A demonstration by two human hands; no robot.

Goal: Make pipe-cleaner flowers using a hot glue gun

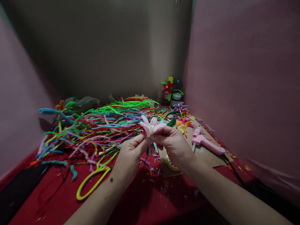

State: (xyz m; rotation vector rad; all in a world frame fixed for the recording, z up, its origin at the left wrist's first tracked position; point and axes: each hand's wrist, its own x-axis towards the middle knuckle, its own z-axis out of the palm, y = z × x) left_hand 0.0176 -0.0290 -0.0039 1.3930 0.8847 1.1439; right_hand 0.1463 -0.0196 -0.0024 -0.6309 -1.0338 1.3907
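A pale pink pipe-cleaner flower (151, 124) with a yellowish centre is held up between both hands, its petals spread upward. My left hand (133, 150) pinches it low on its left side, thumb and fingertips together. On the other side my right hand (175, 143) grips the base and a right petal with thumb and curled fingers. A thin stem hangs below the fingers, partly hidden. Just under my left wrist lies a tool with a yellow loop handle (92, 184); its working end is hidden. Near my right wrist is a yellow ring-shaped thing (172, 164), partly covered.
Many coloured pipe cleaners (105, 122) are heaped across the red cloth (58, 193). On the right, a pink glue gun (206, 143) with a black cord rests on cardboard (211, 157). Behind are a purple flower (180, 107) and a jar (176, 99) near more flowers. Pink panels flank both sides.
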